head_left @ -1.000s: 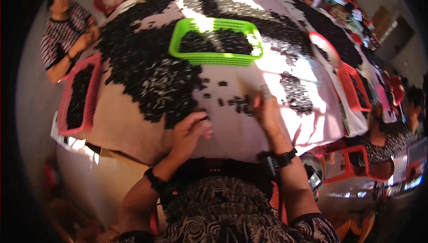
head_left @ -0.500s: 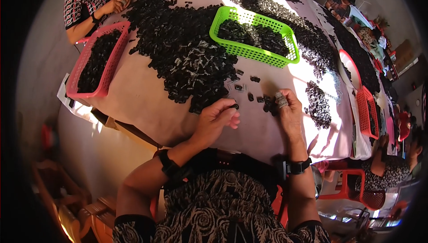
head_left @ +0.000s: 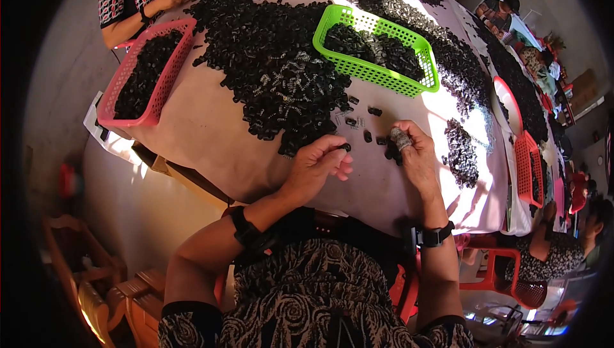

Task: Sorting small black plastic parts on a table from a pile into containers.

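Observation:
My left hand point(head_left: 318, 168) rests on the white-covered table point(head_left: 204, 137) and pinches a small black part point(head_left: 345, 147) between thumb and fingertips. My right hand point(head_left: 414, 153), with a wrapped fingertip, presses down on a small cluster of black parts point(head_left: 390, 151). A few loose black parts point(head_left: 368, 136) lie between the hands and a big heap of black parts and small metal springs point(head_left: 281, 73). Behind them stands a green basket point(head_left: 374, 51) filled with black parts.
A pink basket point(head_left: 146, 73) of black parts sits at the table's left edge, beside another person point(head_left: 137, 0) working there. Red baskets point(head_left: 529, 169) line the right edge, with more people seated there. A smaller pile of parts point(head_left: 462, 153) lies to my right.
The view has tilted down and drawn closer to the table. My left hand has pulled back a little from the loose parts, pinching one; my right hand stays on its cluster.

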The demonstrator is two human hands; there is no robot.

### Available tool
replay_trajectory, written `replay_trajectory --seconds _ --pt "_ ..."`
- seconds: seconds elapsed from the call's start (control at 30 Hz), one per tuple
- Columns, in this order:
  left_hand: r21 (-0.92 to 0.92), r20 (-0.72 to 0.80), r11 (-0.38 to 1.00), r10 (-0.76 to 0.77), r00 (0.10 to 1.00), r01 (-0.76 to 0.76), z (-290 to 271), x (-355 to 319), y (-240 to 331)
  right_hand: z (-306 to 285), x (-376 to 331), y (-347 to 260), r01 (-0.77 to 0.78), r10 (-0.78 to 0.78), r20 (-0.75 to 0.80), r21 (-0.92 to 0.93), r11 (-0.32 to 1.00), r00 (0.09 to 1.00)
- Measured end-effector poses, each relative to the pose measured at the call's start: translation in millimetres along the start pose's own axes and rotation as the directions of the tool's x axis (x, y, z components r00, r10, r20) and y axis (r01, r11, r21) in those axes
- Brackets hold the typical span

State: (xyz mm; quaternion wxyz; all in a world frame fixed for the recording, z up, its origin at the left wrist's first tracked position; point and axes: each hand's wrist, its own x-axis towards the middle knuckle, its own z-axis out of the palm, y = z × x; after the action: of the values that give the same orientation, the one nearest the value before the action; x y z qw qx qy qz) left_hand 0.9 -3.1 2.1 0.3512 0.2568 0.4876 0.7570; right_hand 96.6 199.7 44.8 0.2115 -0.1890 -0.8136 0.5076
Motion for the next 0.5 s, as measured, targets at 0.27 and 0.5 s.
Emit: replay_trajectory --seconds 0.27,0.5 --pt "-0.002 -0.016 1.0 0.011 1.0 -0.011 0.6 -1.0 2.2 -2.7 0.5 -5.3 -0.059 0.059 0.013 0.045 0.997 0.998" --pt "-0.002 -0.002 1.0 0.017 1.0 -0.017 0.1 -0.5 1.7 -4.3 5.5 0.2 0.023 -0.024 0.032 0.015 1.0 0.999"
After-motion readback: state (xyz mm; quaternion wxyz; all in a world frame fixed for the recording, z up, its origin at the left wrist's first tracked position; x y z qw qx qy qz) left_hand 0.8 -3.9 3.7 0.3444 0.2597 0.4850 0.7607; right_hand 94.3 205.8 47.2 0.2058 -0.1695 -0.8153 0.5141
